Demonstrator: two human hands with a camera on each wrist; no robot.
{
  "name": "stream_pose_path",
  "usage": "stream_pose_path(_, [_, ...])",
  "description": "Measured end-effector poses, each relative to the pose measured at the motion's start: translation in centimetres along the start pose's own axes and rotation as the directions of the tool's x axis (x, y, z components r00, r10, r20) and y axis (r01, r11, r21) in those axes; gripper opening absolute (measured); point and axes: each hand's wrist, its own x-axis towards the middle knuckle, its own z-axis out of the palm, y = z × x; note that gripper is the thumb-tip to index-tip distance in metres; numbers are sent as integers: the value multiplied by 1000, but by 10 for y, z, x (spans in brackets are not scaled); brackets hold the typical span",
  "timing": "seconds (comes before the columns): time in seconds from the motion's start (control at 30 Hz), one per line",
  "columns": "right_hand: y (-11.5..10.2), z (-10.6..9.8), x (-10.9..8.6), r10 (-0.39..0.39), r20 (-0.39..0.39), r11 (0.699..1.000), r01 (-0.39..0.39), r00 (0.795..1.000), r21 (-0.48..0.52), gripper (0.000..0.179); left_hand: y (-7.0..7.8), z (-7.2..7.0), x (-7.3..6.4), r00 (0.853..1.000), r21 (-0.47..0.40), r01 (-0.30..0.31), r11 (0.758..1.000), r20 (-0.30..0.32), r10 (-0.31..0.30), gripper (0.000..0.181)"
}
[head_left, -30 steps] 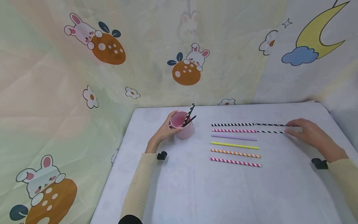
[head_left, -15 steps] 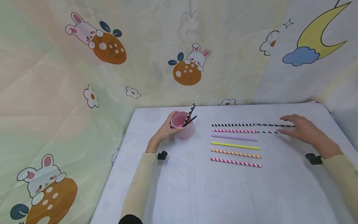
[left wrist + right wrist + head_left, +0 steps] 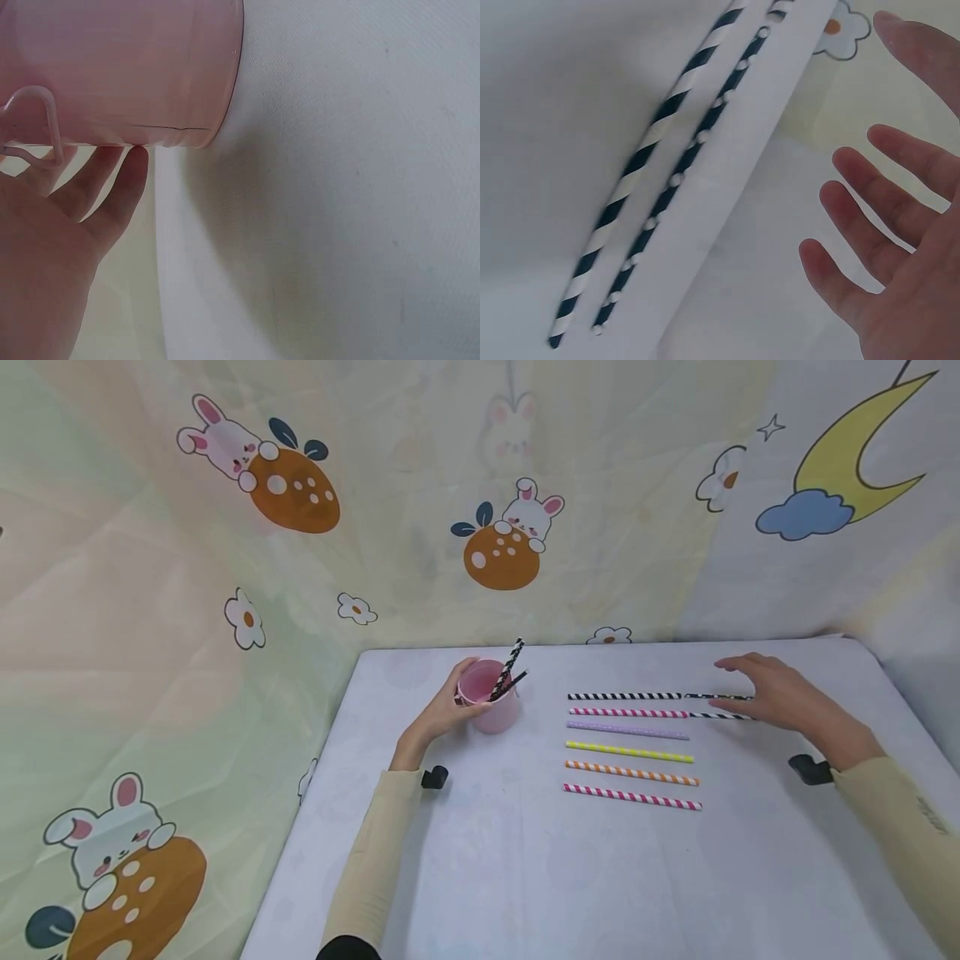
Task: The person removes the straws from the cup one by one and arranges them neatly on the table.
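My left hand [image 3: 441, 714] grips a small pink bucket [image 3: 497, 720] from its left side, fingers behind and thumb in front. A wire loop [image 3: 46, 120] shows on the bucket's wall in the left wrist view. Black-and-white paper straws [image 3: 507, 670] lean out over its rim. My right hand [image 3: 791, 697] hovers with fingers spread and holds nothing. Near it lie a black straw with white dots [image 3: 679, 174] and a black-and-white striped straw [image 3: 630, 165], side by side. In the head view the hand covers their right ends.
Left of those two lies a column of straws: black striped [image 3: 624, 696], pink striped [image 3: 628, 712], lilac [image 3: 628, 730], yellow [image 3: 628, 752], orange striped [image 3: 632, 772] and another pink striped [image 3: 632, 797]. A printed cloth [image 3: 405, 543] hangs behind the white table [image 3: 487, 877].
My right hand has let go of the right-hand black straws and moved left above them, fingers spread. My left hand and the bucket have stayed in place.
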Motion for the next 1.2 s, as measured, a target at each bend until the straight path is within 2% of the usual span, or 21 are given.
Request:
stream_pose_path(0.07, [-9,-2,4,-12,0,1000,12,1000,-3,83,8,-1,-4,1000,1,2,1000,2,-2,94])
stream_pose_path(0.23, [-33,-7,16,-35,-1,999,35,999,-4,87,-13,3,4,998,19,-39,999,-47,39,91])
stream_pose_path(0.3, [-43,-9,20,-51,-2,999,51,999,-11,83,-23,4,8,997,28,-53,998,-61,55,89])
stream_pose_path(0.5, [-74,-13,30,-147,-28,989,147,989,-27,69,-24,3,8,997,14,-53,998,-48,54,90])
stream_pose_path(0.73, [-107,-18,39,-282,-120,960,279,952,-41,55,-23,4,8,997,21,-51,998,-50,52,92])
stream_pose_path(0.97, [-141,-22,52,-340,-114,940,335,933,-61,51,-21,3,9,998,18,-50,999,-48,51,91])
stream_pose_path(1.2, [-168,-22,65,-433,-113,901,424,894,-95,48,-21,3,8,998,14,-44,999,-41,44,91])
